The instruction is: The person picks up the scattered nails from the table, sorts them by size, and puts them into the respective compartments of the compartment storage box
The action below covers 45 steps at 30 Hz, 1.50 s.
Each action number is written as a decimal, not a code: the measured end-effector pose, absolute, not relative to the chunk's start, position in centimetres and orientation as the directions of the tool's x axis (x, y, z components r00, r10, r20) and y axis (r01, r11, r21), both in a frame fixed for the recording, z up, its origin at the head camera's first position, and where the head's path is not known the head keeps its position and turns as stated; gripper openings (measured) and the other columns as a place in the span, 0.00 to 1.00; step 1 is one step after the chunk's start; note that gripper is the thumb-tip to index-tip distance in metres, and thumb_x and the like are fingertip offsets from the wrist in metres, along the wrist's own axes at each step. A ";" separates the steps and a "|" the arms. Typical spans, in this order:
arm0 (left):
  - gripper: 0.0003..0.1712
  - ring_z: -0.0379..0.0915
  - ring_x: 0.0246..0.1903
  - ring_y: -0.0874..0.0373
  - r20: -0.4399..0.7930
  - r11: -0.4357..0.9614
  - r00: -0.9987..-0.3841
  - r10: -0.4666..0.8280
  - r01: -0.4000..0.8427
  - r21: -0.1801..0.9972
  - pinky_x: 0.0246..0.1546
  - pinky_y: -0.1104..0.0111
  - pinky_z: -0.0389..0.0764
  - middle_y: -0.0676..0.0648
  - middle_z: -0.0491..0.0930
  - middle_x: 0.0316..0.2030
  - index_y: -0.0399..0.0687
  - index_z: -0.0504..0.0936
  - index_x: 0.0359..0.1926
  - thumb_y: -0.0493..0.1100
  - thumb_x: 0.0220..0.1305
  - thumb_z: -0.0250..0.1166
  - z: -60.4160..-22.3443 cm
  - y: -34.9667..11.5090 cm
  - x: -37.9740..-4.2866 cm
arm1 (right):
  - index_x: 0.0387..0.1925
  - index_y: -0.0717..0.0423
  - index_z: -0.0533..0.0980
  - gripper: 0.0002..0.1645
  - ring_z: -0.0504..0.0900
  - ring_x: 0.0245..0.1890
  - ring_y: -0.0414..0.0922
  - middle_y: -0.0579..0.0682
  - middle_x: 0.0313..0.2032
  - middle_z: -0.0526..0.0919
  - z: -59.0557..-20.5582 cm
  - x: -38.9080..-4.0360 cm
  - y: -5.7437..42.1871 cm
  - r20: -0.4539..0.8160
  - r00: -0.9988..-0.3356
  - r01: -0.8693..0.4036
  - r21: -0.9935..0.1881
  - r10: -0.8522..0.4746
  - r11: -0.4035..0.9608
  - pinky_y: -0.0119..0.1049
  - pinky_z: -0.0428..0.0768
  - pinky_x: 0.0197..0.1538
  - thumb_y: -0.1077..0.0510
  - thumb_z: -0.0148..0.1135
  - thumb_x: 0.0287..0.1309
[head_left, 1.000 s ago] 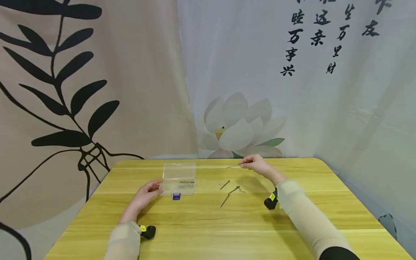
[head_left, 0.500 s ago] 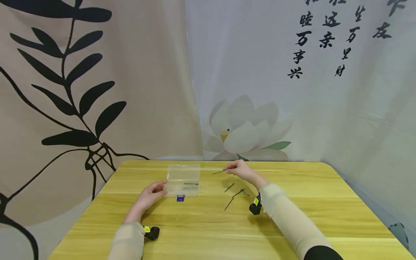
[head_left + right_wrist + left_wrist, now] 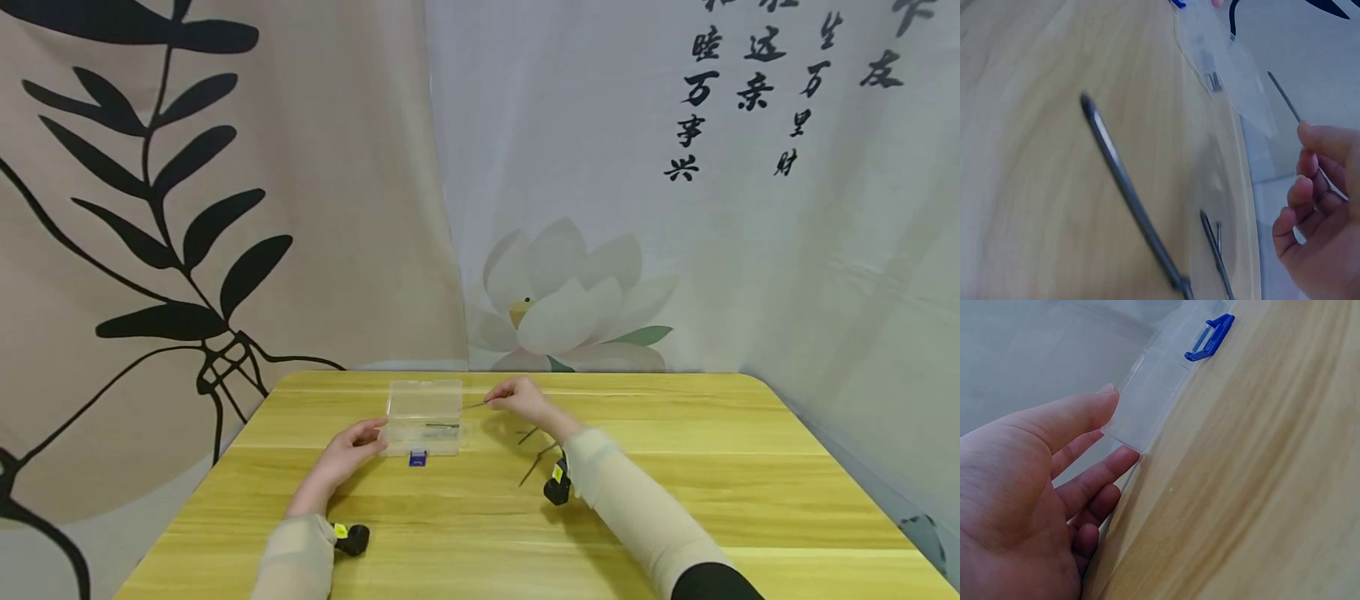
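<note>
My left hand [image 3: 348,450] grips the left end of a clear plastic box [image 3: 1147,394], thumb on its upper edge and fingers against the side and lower corner. The box's lid [image 3: 425,398] stands raised at the back, and a blue latch [image 3: 417,457] is at its front. Several nails [image 3: 442,426] lie inside, toward the right end. My right hand [image 3: 521,400] pinches a thin grey nail [image 3: 1283,97] between thumb and fingers, above the table just right of the box. Its pointed end is toward the box.
More nails [image 3: 532,468] lie loose on the wooden table [image 3: 450,533] right of the box, partly hidden by the right wrist; one long nail [image 3: 1132,187] looks large in the right wrist view. A printed cloth [image 3: 360,208] hangs behind the table.
My right hand has moved left with the nail, from well right of the box to beside its raised lid. The left hand stays on the box. The head view has shifted slightly.
</note>
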<state>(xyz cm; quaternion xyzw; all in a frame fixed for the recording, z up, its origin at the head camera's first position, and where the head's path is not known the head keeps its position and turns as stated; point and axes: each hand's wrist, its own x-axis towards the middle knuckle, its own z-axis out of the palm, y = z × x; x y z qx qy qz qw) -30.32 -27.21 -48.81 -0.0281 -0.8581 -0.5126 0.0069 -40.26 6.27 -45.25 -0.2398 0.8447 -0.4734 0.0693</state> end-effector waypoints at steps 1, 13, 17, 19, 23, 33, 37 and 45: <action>0.28 0.66 0.56 0.43 0.039 0.473 -0.998 0.040 0.054 0.879 0.56 0.49 0.67 0.36 0.72 0.58 0.42 0.71 0.66 0.46 0.68 0.63 -48.8 -27.2 -30.3 | 0.43 0.59 0.84 0.10 0.80 0.44 0.45 0.49 0.41 0.84 -45.2 -40.2 5.9 0.112 -0.873 -0.343 -0.833 -0.476 0.434 0.42 0.77 0.49 0.60 0.62 0.63; 0.28 0.65 0.58 0.42 0.045 0.464 -0.999 0.029 0.053 0.884 0.58 0.48 0.66 0.35 0.71 0.58 0.42 0.71 0.66 0.45 0.67 0.63 -48.9 -27.1 -30.4 | 0.36 0.57 0.86 0.06 0.81 0.36 0.39 0.50 0.40 0.86 -46.3 -40.4 2.2 0.137 -0.837 -0.409 -0.799 -0.529 0.441 0.33 0.78 0.39 0.62 0.65 0.60; 0.28 0.65 0.58 0.41 0.048 0.459 -0.999 0.026 0.054 0.887 0.59 0.47 0.64 0.35 0.71 0.59 0.42 0.71 0.65 0.45 0.67 0.64 -49.0 -27.1 -30.5 | 0.34 0.58 0.86 0.06 0.76 0.29 0.36 0.50 0.36 0.87 -46.3 -40.0 1.5 0.146 -0.836 -0.428 -0.777 -0.529 0.461 0.30 0.73 0.33 0.64 0.64 0.59; 0.28 0.65 0.59 0.41 0.045 0.463 -0.999 0.027 0.053 0.885 0.59 0.47 0.64 0.35 0.71 0.59 0.42 0.71 0.65 0.45 0.67 0.64 -49.1 -27.1 -30.5 | 0.34 0.59 0.86 0.06 0.74 0.27 0.36 0.50 0.35 0.87 -46.3 -39.8 1.3 0.146 -0.836 -0.429 -0.774 -0.529 0.465 0.29 0.72 0.31 0.65 0.63 0.59; 0.28 0.65 0.59 0.40 0.042 0.462 -0.999 0.026 0.049 0.885 0.59 0.46 0.64 0.35 0.71 0.59 0.43 0.71 0.65 0.45 0.67 0.64 -49.0 -27.1 -30.5 | 0.34 0.60 0.85 0.07 0.73 0.25 0.37 0.49 0.35 0.86 -46.7 -39.7 1.0 0.135 -0.838 -0.416 -0.785 -0.529 0.459 0.30 0.71 0.29 0.66 0.62 0.60; 0.28 0.65 0.59 0.41 0.049 0.459 -0.998 0.026 0.055 0.887 0.58 0.47 0.65 0.35 0.71 0.59 0.43 0.72 0.65 0.45 0.67 0.64 -49.1 -27.2 -30.6 | 0.40 0.60 0.85 0.10 0.67 0.18 0.37 0.52 0.39 0.86 -46.7 -39.2 0.9 0.103 -0.840 -0.382 -0.809 -0.533 0.446 0.29 0.68 0.25 0.65 0.59 0.62; 0.28 0.66 0.58 0.41 0.051 0.456 -0.998 0.031 0.060 0.888 0.58 0.48 0.65 0.35 0.72 0.58 0.43 0.72 0.65 0.46 0.67 0.64 -49.2 -27.0 -30.7 | 0.41 0.60 0.85 0.11 0.77 0.27 0.38 0.52 0.41 0.85 -46.3 -39.2 2.3 0.112 -0.847 -0.375 -0.818 -0.519 0.436 0.32 0.76 0.32 0.64 0.58 0.63; 0.29 0.66 0.57 0.42 0.047 0.459 -0.998 0.037 0.059 0.886 0.56 0.48 0.67 0.36 0.72 0.58 0.42 0.71 0.66 0.46 0.67 0.64 -49.0 -27.3 -30.4 | 0.46 0.61 0.83 0.14 0.81 0.45 0.46 0.49 0.45 0.84 -44.9 -38.9 7.9 0.137 -0.816 -0.408 -0.825 -0.561 0.391 0.45 0.79 0.46 0.58 0.58 0.66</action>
